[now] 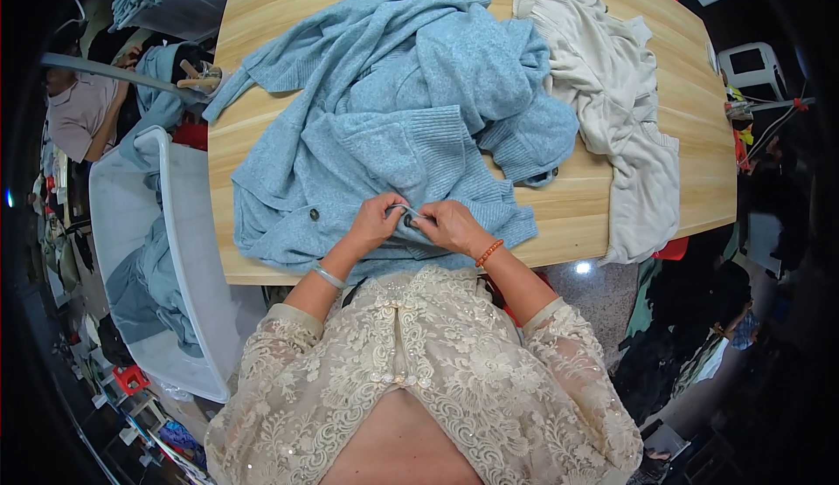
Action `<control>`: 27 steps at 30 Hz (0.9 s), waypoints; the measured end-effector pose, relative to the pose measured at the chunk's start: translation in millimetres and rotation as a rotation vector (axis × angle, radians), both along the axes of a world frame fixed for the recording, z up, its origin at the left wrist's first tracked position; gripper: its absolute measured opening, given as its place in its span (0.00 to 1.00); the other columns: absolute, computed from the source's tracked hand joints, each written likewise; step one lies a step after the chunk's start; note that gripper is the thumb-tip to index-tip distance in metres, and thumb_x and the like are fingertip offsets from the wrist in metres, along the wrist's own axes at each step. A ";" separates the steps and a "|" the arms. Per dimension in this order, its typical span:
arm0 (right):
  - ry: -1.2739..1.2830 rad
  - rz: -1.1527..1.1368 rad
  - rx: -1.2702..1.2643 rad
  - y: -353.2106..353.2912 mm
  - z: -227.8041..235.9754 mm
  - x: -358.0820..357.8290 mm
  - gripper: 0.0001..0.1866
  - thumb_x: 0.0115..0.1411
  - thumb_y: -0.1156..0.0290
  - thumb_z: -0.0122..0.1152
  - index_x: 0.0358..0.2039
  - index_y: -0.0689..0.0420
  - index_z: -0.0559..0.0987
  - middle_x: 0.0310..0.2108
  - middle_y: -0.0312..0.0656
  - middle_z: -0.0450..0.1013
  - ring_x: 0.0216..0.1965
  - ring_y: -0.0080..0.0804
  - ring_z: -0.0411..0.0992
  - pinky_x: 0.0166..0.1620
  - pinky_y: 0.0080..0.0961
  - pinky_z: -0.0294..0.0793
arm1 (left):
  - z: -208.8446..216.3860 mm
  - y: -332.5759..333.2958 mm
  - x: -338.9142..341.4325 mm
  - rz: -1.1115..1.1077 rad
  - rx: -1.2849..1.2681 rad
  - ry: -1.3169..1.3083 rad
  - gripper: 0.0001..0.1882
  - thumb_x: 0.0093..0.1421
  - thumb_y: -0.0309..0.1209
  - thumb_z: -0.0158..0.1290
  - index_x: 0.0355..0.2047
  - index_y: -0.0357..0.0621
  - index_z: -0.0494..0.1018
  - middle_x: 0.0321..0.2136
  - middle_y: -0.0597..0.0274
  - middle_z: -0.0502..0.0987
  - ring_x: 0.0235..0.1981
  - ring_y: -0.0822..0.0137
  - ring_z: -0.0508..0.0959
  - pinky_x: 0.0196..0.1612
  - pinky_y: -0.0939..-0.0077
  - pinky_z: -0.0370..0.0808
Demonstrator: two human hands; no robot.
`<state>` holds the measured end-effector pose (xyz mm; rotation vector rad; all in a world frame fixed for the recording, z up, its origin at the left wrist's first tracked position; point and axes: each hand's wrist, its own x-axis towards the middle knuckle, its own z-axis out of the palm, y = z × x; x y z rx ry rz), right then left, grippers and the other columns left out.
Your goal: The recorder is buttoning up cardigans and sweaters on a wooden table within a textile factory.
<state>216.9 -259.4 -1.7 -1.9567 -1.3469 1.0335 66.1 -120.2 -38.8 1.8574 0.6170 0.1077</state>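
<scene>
A light blue knitted cardigan [384, 148] lies bunched on the wooden table in front of me. At its near edge, my left hand [378, 221] is closed in a pinch on the knit. Close beside it, my right hand [454, 225] also pinches the cardigan, its fingertips at a dark button [408, 220]. A narrow strip of the edge is stretched between both sets of fingertips. Another dark button [315, 215] shows on the cardigan to the left. Ribbed hems and a pocket are visible in the folds, and part of the garment is hidden beneath them.
A cream knitted garment [603, 92] lies along the right side of the table [699, 135]. On the left stands a white plastic bin [188, 249] holding blue-grey garments [157, 288]. Another person [83, 109] is beyond it. A red stool [131, 380] stands at lower left.
</scene>
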 end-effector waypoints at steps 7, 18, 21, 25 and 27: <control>-0.293 -0.064 -0.037 -40.4 -1.7 20.0 0.08 0.56 0.66 0.57 0.31 0.57 0.77 0.29 0.47 0.73 0.33 0.48 0.74 0.36 0.42 0.72 | 6.2 5.1 15.1 0.048 0.697 -0.019 0.06 0.50 0.24 0.52 0.31 0.43 0.72 0.27 0.55 0.72 0.32 0.52 0.72 0.35 0.59 0.69; -0.362 -0.252 -0.067 -52.9 -7.6 10.7 0.07 0.56 0.70 0.55 0.35 0.56 0.78 0.30 0.45 0.72 0.33 0.49 0.73 0.37 0.41 0.73 | -8.3 -33.0 98.5 -0.235 0.576 0.083 0.08 0.56 0.31 0.51 0.35 0.45 0.73 0.33 0.52 0.72 0.33 0.51 0.76 0.35 0.58 0.74; -0.388 -0.249 -0.121 -56.7 -7.6 11.1 0.07 0.55 0.69 0.57 0.33 0.56 0.77 0.29 0.46 0.73 0.33 0.49 0.74 0.37 0.42 0.73 | -8.4 -34.2 104.3 -0.418 0.899 0.126 0.08 0.53 0.35 0.54 0.31 0.46 0.73 0.31 0.54 0.70 0.34 0.56 0.74 0.34 0.61 0.71; -0.352 -0.294 -0.139 -57.9 -9.9 12.3 0.08 0.54 0.67 0.58 0.30 0.58 0.77 0.31 0.48 0.73 0.33 0.51 0.74 0.36 0.43 0.73 | -9.1 -45.7 107.8 -0.482 1.037 -0.005 0.05 0.49 0.31 0.51 0.26 0.46 0.72 0.30 0.57 0.70 0.34 0.59 0.72 0.33 0.66 0.68; -0.313 -0.291 -0.191 -58.3 -12.0 13.8 0.07 0.55 0.69 0.57 0.32 0.58 0.76 0.32 0.50 0.73 0.34 0.53 0.73 0.37 0.44 0.73 | -13.4 -46.3 112.5 -0.476 0.872 0.112 0.05 0.51 0.28 0.49 0.28 0.45 0.74 0.30 0.57 0.73 0.36 0.58 0.74 0.35 0.64 0.71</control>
